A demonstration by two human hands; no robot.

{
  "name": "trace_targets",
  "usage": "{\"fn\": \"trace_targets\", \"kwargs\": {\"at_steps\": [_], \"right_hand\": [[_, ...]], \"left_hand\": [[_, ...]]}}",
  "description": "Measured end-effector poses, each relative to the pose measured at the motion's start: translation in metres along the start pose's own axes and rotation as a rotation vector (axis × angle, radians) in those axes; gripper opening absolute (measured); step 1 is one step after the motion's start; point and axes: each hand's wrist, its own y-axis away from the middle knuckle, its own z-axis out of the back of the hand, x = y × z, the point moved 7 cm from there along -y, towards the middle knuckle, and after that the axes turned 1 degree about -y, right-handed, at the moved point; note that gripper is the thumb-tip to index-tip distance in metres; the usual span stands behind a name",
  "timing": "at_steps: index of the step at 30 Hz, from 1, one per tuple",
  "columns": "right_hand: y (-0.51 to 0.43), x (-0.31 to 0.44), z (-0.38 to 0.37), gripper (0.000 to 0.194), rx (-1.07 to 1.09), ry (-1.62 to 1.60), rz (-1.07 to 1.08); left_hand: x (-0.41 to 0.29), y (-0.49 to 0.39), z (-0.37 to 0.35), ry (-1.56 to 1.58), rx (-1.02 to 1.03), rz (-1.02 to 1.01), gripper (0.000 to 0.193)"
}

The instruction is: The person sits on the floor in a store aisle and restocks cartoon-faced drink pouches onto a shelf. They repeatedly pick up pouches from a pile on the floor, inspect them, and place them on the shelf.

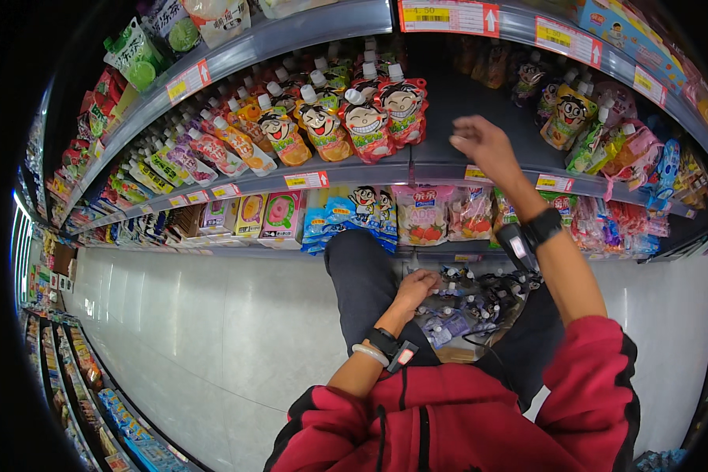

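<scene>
My right hand [482,140] is over the dark shelf board [439,156], just right of a front row of spouted drink pouches. Its fingers are loosely bent and I see nothing in them. The nearest red pouch [402,115], printed with a cartoon face, stands upright with a white cap. Lower down, my left hand [418,289] is at the edge of a group of purple spouted pouches [448,324] between my knees. Whether its fingers grip one is not visible. Part of a cardboard box [455,355] shows below these pouches.
Orange pouches [283,138] and other flavours line the shelf leftward. More pouches [568,115] and hanging packets stand at right. A shelf edge [330,23] with price tags runs above my hands. Candy bags [423,215] and boxes [283,218] fill the bottom shelf.
</scene>
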Motion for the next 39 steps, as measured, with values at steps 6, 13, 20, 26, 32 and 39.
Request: {"fn": "trace_targets", "kwargs": {"at_steps": [6,13,20,26,32,39], "right_hand": [[-0.051,-0.019,-0.059,0.049,0.064,0.127,-0.112],[-0.037,-0.019,-0.06,0.04,0.059,0.162,-0.142],[-0.038,-0.018,-0.058,0.036,0.094,0.115,-0.122],[-0.038,-0.014,-0.059,0.026,0.052,0.187,-0.118],[-0.03,-0.009,-0.058,0.025,-0.009,0.093,-0.125],[-0.033,-0.003,-0.052,0.028,0.003,0.185,-0.083]], "left_hand": [[0.004,-0.005,0.001,0.012,-0.036,-0.013,0.021],[0.01,-0.008,0.008,0.004,-0.027,-0.033,0.02],[0.01,-0.008,0.005,-0.011,-0.036,-0.019,0.02],[0.007,-0.007,0.005,-0.025,-0.032,-0.022,0.021],[0.006,-0.007,0.004,0.0,-0.06,-0.039,0.021],[0.007,-0.01,0.008,-0.035,-0.017,-0.085,0.021]]}}
